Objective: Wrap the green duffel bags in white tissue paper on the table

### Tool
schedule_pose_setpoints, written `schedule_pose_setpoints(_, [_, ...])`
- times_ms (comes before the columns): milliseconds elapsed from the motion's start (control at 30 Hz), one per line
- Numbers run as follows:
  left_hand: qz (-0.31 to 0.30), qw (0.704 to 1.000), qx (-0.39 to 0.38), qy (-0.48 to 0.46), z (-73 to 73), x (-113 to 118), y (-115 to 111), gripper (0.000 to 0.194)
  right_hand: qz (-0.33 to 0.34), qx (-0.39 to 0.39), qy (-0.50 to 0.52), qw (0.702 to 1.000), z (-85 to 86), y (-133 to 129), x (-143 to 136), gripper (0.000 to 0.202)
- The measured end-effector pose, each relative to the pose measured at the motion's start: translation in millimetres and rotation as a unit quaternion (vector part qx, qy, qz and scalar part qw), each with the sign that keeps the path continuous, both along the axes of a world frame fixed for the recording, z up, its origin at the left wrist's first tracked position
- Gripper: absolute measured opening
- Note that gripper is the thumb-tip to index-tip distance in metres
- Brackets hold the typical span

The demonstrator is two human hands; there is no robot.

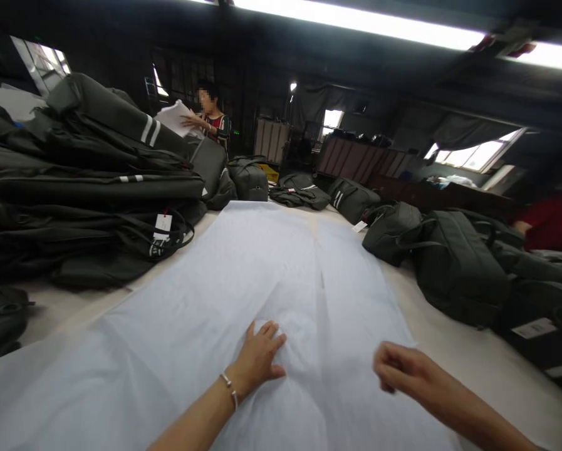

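My left hand [260, 354], with a bracelet on the wrist, lies palm down and fingers spread on a white sheet [262, 263] laid over the table. Shallow creases run out from under its fingers. To the right, my right hand [400, 369] is curled closed above the sheet's right edge and slightly blurred. A small dark bit shows under its fingers, too unclear to name. A long seam or overlap runs lengthwise down the sheet between the two hands.
Dark bags [97, 188] with white stripes and tags are heaped on the left. More dark bags [459, 263] line the table's right side and far end. A co-worker [222, 125] holds white sheets at the back; another person's red sleeve [553, 222] shows at right.
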State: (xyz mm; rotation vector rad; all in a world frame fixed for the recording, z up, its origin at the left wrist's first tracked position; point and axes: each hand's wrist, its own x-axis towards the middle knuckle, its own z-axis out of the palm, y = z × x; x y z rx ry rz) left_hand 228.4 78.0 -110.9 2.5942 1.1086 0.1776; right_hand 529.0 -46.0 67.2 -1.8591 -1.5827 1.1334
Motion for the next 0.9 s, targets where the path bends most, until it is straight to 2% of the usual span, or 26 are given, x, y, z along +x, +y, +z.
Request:
schedule_pose_setpoints(33, [0.0,1.0,-0.002,-0.003,-1.8,0,0,0.08,0.049,-0.017,0.017,0.999,2.9,37,-18,0.018])
schedule_pose_setpoints(67, [0.001,1.0,-0.006,-0.004,-3.8,1,1,0.081,0.068,-0.03,0.02,0.997,2.3,74,-35,0.016])
schedule_pose_setpoints(167, [0.006,0.999,-0.03,-0.008,-11.4,4,3,0.085,0.033,-0.058,-0.031,0.997,-19.2,173,-69,0.014])
schedule_pose_setpoints(233, [0.006,0.998,-0.055,-0.009,-16.7,6,3,0.088,0.011,-0.078,-0.068,0.995,-43.4,219,-75,0.014])
schedule_pose_setpoints(333, [0.01,0.997,-0.074,-0.015,-22.9,8,3,0.092,-0.006,-0.113,-0.113,0.987,-80.0,258,-75,0.017])
schedule_pose_setpoints(433, [0.014,0.996,-0.08,-0.022,-25.0,8,2,0.093,-0.017,-0.154,-0.174,0.972,-109.8,274,-75,0.022])
schedule_pose_setpoints(500, [0.01,0.996,-0.083,-0.023,-23.9,8,2,0.092,-0.019,-0.179,-0.222,0.958,-122.5,279,-76,0.026])
schedule_pose_setpoints(567, [0.007,0.996,-0.083,-0.02,-21.9,7,1,0.091,-0.023,-0.18,-0.269,0.946,-125.5,281,-74,0.027])
schedule_pose_setpoints(633, [0.005,0.996,-0.084,-0.013,-20.3,7,1,0.091,-0.034,-0.157,-0.317,0.935,-118.1,279,-69,0.033])
schedule_pose_setpoints(767, [0.004,0.996,-0.093,-0.006,-20.7,6,2,0.09,-0.067,-0.066,-0.387,0.917,-98.2,255,-62,0.063])
schedule_pose_setpoints(833, [0.002,0.995,-0.095,-0.008,-21.0,5,2,0.09,-0.058,0.023,-0.402,0.914,-105.9,232,-66,0.064])
schedule_pose_setpoints(900, [0.001,0.995,-0.096,-0.008,-19.4,4,2,0.09,-0.01,0.129,-0.402,0.906,-129.3,209,-74,0.063])
